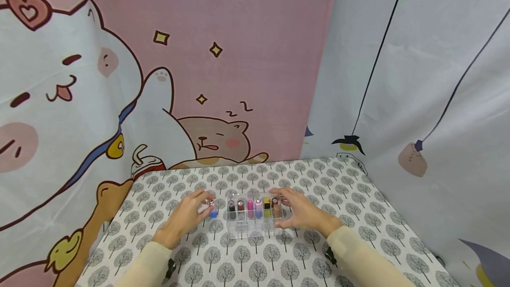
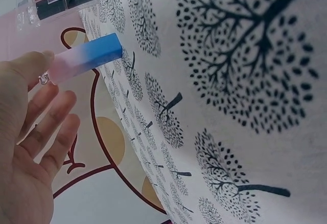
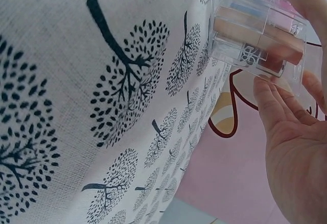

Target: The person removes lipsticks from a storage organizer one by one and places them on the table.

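My left hand [image 1: 188, 212] pinches a pink-to-blue lipstick tube [image 2: 94, 56] between thumb and fingers; a small metal ring shows at its pink end. The tube is held just left of a clear plastic lipstick organizer [image 1: 237, 230]. My right hand [image 1: 302, 212] grips the organizer's right end, thumb at the front and fingers behind. Standing in its back row are a black tube [image 1: 232, 210], a dark red one [image 1: 241, 207], a bright pink one [image 1: 250, 208], a pink-and-blue one [image 1: 258, 208], a yellow-and-black one [image 1: 267, 207] and a tan one [image 3: 258, 35].
A white cloth with grey tree prints covers the table [image 1: 243, 273]. Behind it hangs a pink curtain [image 1: 255, 56] with cartoon cats, and a pale curtain [image 1: 446, 101] hangs on the right.
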`<action>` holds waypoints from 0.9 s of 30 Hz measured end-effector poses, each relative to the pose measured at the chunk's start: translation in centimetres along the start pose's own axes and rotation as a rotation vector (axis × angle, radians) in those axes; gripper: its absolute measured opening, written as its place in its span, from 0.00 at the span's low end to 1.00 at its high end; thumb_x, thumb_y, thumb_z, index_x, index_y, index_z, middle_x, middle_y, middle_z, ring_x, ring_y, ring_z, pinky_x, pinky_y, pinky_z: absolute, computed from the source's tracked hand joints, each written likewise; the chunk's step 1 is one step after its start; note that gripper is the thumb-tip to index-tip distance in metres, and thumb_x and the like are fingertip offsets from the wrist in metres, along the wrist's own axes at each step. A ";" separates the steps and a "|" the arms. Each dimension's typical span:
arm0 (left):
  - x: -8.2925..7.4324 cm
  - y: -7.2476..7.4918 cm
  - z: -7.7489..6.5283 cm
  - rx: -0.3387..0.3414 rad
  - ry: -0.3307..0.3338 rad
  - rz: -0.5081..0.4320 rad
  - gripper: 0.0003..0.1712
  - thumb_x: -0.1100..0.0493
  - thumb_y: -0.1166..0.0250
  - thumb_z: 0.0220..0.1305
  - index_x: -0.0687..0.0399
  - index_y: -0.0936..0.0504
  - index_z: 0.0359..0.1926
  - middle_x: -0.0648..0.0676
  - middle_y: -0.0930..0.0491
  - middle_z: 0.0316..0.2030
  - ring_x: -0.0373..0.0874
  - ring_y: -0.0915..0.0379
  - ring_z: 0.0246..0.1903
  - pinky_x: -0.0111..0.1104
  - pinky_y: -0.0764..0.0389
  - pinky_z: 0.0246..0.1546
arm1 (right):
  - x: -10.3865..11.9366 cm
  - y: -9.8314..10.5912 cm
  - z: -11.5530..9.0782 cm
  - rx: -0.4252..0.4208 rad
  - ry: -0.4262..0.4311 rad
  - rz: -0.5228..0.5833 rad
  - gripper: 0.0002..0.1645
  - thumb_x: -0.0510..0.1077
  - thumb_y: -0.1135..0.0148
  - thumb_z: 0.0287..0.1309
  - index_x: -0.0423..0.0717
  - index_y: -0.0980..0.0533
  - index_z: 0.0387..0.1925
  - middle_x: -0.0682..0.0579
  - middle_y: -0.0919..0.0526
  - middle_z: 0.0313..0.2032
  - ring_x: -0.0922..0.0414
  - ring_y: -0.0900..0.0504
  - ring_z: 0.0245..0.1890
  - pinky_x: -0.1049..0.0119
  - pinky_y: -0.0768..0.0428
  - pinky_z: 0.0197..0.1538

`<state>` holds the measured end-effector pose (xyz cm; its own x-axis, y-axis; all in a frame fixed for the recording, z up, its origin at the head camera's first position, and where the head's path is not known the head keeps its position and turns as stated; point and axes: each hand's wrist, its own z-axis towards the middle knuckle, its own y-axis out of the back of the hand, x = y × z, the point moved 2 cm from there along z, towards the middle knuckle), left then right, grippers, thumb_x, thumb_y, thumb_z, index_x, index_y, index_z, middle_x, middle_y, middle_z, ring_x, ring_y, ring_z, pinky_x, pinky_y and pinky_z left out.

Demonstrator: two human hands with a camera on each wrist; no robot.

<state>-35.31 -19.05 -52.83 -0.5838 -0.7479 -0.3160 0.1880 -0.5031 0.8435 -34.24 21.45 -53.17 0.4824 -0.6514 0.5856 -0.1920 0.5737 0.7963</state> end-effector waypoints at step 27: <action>-5.8 -1.6 3.4 -0.249 -0.332 0.098 0.21 0.57 0.12 0.67 0.51 0.08 0.57 0.50 0.07 0.51 0.45 0.08 0.47 0.42 0.03 0.52 | -0.3 -0.3 0.2 0.010 0.001 0.026 0.67 0.57 0.07 0.56 0.63 0.36 0.90 0.45 0.22 0.82 0.39 0.14 0.74 0.41 0.09 0.74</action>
<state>-34.90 -12.40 -50.84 -0.7687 -0.6378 -0.0483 0.4166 -0.5565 0.7189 -34.54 21.35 -53.60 0.4782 -0.6358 0.6060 -0.2126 0.5856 0.7822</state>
